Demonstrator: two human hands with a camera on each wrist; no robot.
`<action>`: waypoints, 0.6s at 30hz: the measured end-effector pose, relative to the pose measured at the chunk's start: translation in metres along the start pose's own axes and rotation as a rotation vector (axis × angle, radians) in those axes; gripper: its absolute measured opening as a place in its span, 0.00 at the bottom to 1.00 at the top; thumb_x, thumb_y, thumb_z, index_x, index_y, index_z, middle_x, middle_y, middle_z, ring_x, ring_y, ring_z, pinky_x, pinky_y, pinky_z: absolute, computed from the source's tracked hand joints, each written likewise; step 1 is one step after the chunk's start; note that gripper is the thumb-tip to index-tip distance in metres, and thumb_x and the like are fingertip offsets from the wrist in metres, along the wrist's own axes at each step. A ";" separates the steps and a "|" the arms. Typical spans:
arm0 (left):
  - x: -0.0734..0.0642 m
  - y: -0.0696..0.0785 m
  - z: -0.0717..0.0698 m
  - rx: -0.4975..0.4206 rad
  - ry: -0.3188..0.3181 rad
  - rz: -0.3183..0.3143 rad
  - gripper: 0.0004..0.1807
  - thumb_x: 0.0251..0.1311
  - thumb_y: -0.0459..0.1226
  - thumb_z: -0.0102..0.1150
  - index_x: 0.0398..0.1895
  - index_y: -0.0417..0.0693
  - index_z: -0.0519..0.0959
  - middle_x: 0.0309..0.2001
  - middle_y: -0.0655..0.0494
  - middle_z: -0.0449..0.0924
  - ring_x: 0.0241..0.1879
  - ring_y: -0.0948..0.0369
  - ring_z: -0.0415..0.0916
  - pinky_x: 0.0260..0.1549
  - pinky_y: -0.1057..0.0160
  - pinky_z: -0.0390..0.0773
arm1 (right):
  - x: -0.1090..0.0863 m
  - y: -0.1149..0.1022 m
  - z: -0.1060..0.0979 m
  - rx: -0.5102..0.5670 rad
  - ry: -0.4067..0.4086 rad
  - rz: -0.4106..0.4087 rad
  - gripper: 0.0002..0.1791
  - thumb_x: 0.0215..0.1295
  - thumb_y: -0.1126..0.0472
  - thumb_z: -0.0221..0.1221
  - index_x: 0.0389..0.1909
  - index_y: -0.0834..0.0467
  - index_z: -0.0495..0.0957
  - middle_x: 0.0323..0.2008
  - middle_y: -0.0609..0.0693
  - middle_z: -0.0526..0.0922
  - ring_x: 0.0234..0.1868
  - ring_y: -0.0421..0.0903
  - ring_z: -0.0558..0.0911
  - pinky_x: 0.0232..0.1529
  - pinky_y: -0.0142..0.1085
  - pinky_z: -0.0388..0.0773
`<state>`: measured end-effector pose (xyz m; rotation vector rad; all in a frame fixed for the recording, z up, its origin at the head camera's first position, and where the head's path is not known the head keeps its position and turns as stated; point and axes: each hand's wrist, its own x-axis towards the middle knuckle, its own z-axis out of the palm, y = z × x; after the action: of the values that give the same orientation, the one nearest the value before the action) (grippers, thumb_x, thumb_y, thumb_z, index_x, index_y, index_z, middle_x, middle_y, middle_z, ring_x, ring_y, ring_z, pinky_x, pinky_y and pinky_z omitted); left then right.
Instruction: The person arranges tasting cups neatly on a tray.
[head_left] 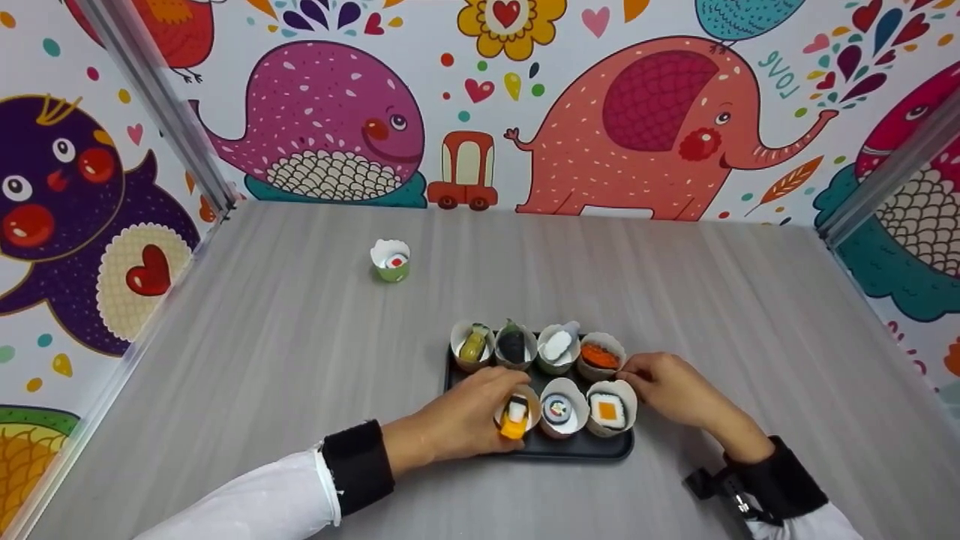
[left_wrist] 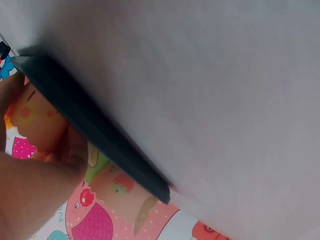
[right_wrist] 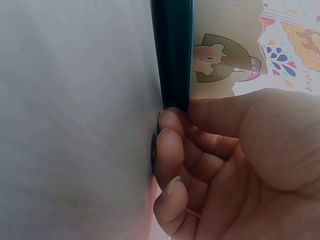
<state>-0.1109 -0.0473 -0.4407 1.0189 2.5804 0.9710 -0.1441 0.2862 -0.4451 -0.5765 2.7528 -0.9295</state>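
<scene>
A dark tray (head_left: 581, 450) (left_wrist: 92, 122) (right_wrist: 174, 55) carries two rows of paper cups with toy food in them. My left hand (head_left: 469, 412) (left_wrist: 37, 192) grips the front-left cup (head_left: 534, 406), which holds a yellow-and-white toy (head_left: 515, 418). Beside it stand a cup with a round sushi roll (head_left: 557, 409) and one with a square, orange-centred roll (head_left: 607, 410). Behind are a yellow-green toy (head_left: 474, 343), a dark, green-topped toy (head_left: 511, 345), a white toy (head_left: 556, 346) and orange roe sushi (head_left: 601, 356). At the tray's right edge, my right hand (head_left: 679, 386) (right_wrist: 215, 160) pinches the rim between thumb and fingers.
Farther back on the grey table (head_left: 315, 315) stands a green paper cup (head_left: 391, 271) with a small red-centred roll inside. Panels printed with cartoon animals, including a whale (head_left: 330, 112) and an elephant (head_left: 637, 142), wall in the back and sides.
</scene>
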 end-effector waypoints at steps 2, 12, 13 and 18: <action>-0.001 0.000 -0.002 0.006 0.000 0.013 0.44 0.51 0.41 0.83 0.70 0.40 0.72 0.64 0.49 0.77 0.64 0.55 0.73 0.65 0.58 0.73 | 0.000 0.000 0.000 0.002 -0.002 -0.005 0.09 0.75 0.64 0.61 0.33 0.55 0.85 0.23 0.41 0.74 0.24 0.37 0.71 0.28 0.33 0.68; -0.015 0.004 -0.024 -0.012 0.046 0.090 0.50 0.48 0.49 0.84 0.73 0.40 0.71 0.67 0.51 0.76 0.67 0.57 0.71 0.68 0.56 0.70 | -0.001 0.000 -0.001 0.012 -0.017 -0.006 0.09 0.76 0.63 0.61 0.34 0.55 0.85 0.23 0.41 0.74 0.24 0.37 0.71 0.27 0.33 0.68; -0.016 0.004 -0.026 -0.019 0.056 0.094 0.49 0.48 0.49 0.84 0.72 0.41 0.72 0.67 0.52 0.76 0.67 0.57 0.71 0.68 0.57 0.70 | -0.001 0.000 -0.001 0.013 -0.017 -0.006 0.08 0.76 0.63 0.61 0.34 0.55 0.85 0.23 0.41 0.74 0.24 0.37 0.71 0.27 0.33 0.68; -0.026 0.000 -0.036 -0.042 0.140 0.121 0.43 0.52 0.49 0.80 0.70 0.43 0.74 0.66 0.54 0.76 0.66 0.58 0.72 0.66 0.54 0.73 | -0.001 -0.001 -0.001 0.022 -0.016 -0.009 0.08 0.76 0.63 0.61 0.34 0.55 0.85 0.23 0.41 0.74 0.24 0.37 0.71 0.27 0.33 0.68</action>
<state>-0.1057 -0.0830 -0.4141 1.1464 2.6219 1.1610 -0.1436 0.2864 -0.4440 -0.5903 2.7243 -0.9515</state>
